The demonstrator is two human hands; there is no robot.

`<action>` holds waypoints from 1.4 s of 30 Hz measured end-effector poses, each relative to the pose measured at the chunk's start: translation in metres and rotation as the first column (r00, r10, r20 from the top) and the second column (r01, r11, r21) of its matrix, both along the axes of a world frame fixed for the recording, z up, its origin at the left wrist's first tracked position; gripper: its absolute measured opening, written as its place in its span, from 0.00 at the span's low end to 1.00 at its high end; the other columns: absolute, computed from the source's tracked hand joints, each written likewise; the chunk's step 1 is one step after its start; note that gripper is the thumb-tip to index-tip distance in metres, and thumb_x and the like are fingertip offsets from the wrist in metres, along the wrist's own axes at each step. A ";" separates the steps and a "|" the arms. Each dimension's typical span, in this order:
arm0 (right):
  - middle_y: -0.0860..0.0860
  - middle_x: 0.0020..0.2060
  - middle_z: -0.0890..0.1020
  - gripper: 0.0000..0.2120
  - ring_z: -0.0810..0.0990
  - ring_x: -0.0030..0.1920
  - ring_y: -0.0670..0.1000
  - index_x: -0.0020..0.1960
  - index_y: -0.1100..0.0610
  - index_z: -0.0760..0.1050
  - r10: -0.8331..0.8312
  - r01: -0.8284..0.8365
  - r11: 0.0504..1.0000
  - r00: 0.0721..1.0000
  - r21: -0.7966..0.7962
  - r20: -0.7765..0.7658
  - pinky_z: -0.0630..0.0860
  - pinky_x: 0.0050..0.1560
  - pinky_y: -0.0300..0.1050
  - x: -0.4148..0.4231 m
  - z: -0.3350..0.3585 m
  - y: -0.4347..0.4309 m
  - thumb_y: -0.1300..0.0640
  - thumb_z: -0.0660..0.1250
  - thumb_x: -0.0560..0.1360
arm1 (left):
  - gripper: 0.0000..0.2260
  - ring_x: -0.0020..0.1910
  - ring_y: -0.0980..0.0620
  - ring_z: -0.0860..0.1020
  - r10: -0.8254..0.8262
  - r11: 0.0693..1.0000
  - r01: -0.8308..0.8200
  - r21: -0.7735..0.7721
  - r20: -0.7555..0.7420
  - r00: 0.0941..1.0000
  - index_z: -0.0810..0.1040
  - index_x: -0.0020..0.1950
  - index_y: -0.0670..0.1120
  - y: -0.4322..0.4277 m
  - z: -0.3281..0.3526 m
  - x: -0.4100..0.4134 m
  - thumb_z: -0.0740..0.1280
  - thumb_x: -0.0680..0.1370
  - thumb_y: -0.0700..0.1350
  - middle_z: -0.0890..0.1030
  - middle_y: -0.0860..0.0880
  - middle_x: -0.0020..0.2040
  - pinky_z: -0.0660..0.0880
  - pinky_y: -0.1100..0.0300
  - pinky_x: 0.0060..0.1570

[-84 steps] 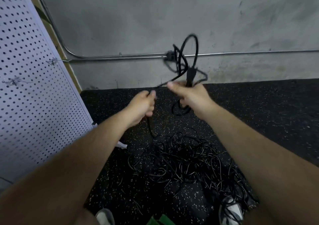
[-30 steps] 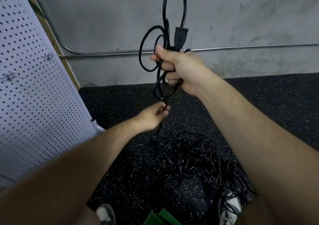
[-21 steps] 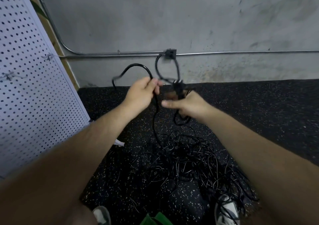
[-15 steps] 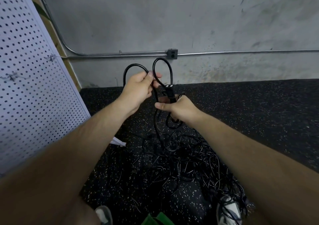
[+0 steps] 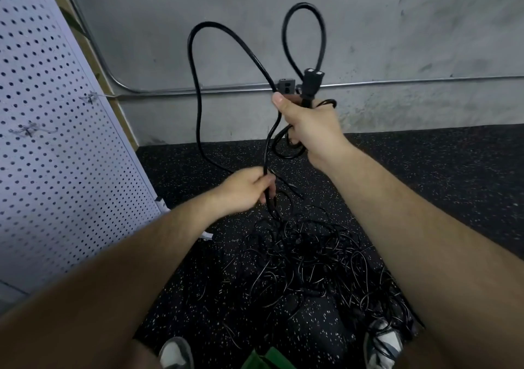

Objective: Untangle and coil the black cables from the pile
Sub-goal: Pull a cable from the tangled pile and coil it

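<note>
The left hand (image 5: 245, 191) is gripping a strand of the black cable (image 5: 198, 99) low over the floor, fingers curled round it, with the white pegboard (image 5: 56, 113) leaning off to its left. A tall loop of the cable is arching up against the grey wall (image 5: 425, 28) and coming down to the right hand (image 5: 309, 130), which is raised higher and clamping several gathered loops in its fist. The connector (image 5: 312, 81) is sticking up above the right thumb, in front of the metal conduit (image 5: 425, 81). Below both hands the pile (image 5: 312, 263) of tangled cables is lying on the speckled floor (image 5: 453, 170) — its right edge is reaching the right shoe (image 5: 382, 343).
</note>
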State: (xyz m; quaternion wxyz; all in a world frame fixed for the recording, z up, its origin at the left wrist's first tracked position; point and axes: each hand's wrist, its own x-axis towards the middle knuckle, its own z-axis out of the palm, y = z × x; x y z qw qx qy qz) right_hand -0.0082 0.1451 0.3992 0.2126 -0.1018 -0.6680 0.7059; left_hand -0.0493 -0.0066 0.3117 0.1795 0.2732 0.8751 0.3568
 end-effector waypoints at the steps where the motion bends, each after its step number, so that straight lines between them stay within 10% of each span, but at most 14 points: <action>1: 0.45 0.34 0.77 0.18 0.71 0.32 0.44 0.57 0.60 0.81 0.008 -0.008 1.000 1.000 0.024 0.030 0.69 0.33 0.38 0.004 -0.001 0.006 0.49 0.76 0.74 | 0.13 0.29 0.64 0.75 0.011 0.999 -0.009 0.049 -0.033 0.999 0.78 0.47 0.51 0.000 0.008 0.001 0.57 0.86 0.49 0.81 0.53 0.39 0.70 0.61 0.33; 6: 0.47 0.50 0.85 0.27 0.83 0.49 0.52 0.56 0.51 0.81 0.225 -0.338 0.895 0.906 0.291 0.359 0.80 0.49 0.47 0.026 -0.037 0.017 0.35 0.76 0.65 | 0.14 0.30 0.53 0.70 0.159 0.892 -0.135 0.431 -0.021 0.987 0.77 0.47 0.50 -0.001 0.043 -0.005 0.56 0.87 0.47 0.77 0.49 0.38 0.67 0.56 0.32; 10: 0.49 0.34 0.80 0.18 0.72 0.31 0.47 0.49 0.54 0.84 0.338 -0.468 0.850 0.838 0.244 0.428 0.68 0.33 0.39 0.023 -0.059 0.001 0.43 0.80 0.67 | 0.15 0.30 0.58 0.67 0.147 0.750 -0.173 0.638 0.095 0.985 0.79 0.51 0.47 0.004 0.057 -0.013 0.55 0.87 0.47 0.75 0.51 0.38 0.66 0.62 0.30; 14: 0.40 0.21 0.73 0.10 0.70 0.22 0.38 0.39 0.54 0.77 0.264 -0.364 0.893 0.900 0.265 0.346 0.65 0.28 0.32 0.020 -0.057 -0.005 0.53 0.75 0.76 | 0.13 0.39 0.56 0.73 0.147 0.751 -0.214 0.625 0.157 0.977 0.79 0.59 0.49 0.000 0.049 -0.013 0.57 0.87 0.51 0.79 0.49 0.48 0.72 0.62 0.36; 20: 0.42 0.28 0.79 0.04 0.74 0.24 0.37 0.47 0.57 0.82 0.151 -0.188 0.968 0.966 0.165 0.210 0.69 0.27 0.31 0.014 -0.042 -0.003 0.57 0.71 0.79 | 0.09 0.61 0.51 0.79 -0.045 0.931 -0.048 0.363 0.244 0.969 0.77 0.64 0.52 -0.006 0.015 -0.001 0.66 0.83 0.46 0.81 0.53 0.62 0.79 0.54 0.54; 28: 0.42 0.29 0.80 0.06 0.77 0.27 0.37 0.50 0.58 0.83 0.065 -0.086 0.989 0.984 0.122 0.167 0.71 0.30 0.34 0.010 -0.034 0.009 0.55 0.73 0.78 | 0.05 0.52 0.53 0.81 0.036 0.924 -0.077 0.375 0.116 0.993 0.78 0.57 0.47 0.003 0.019 -0.002 0.64 0.84 0.41 0.85 0.53 0.51 0.77 0.54 0.51; 32: 0.37 0.24 0.77 0.08 0.73 0.23 0.35 0.52 0.58 0.83 0.012 -0.057 0.969 0.983 0.240 0.185 0.66 0.33 0.35 0.011 -0.035 0.022 0.54 0.72 0.79 | 0.04 0.56 0.50 0.83 0.054 0.834 -0.198 0.515 0.281 0.958 0.78 0.54 0.48 0.001 0.026 -0.005 0.65 0.82 0.40 0.86 0.51 0.50 0.77 0.50 0.58; 37: 0.41 0.37 0.83 0.03 0.79 0.39 0.37 0.46 0.52 0.82 0.004 -0.060 0.958 0.980 0.279 0.199 0.69 0.41 0.34 0.019 -0.039 0.031 0.54 0.74 0.77 | 0.08 0.55 0.45 0.84 0.023 0.771 -0.211 0.601 0.305 0.952 0.77 0.62 0.50 -0.001 0.030 -0.006 0.66 0.83 0.43 0.84 0.45 0.57 0.78 0.48 0.58; 42: 0.40 0.33 0.84 0.11 0.77 0.27 0.34 0.52 0.55 0.84 0.159 -0.258 0.915 0.937 0.310 0.310 0.68 0.36 0.35 0.023 -0.044 0.027 0.57 0.79 0.70 | 0.06 0.48 0.47 0.83 0.063 0.728 -0.202 0.655 0.230 0.971 0.74 0.59 0.51 0.004 0.039 -0.005 0.65 0.84 0.42 0.85 0.48 0.48 0.81 0.48 0.52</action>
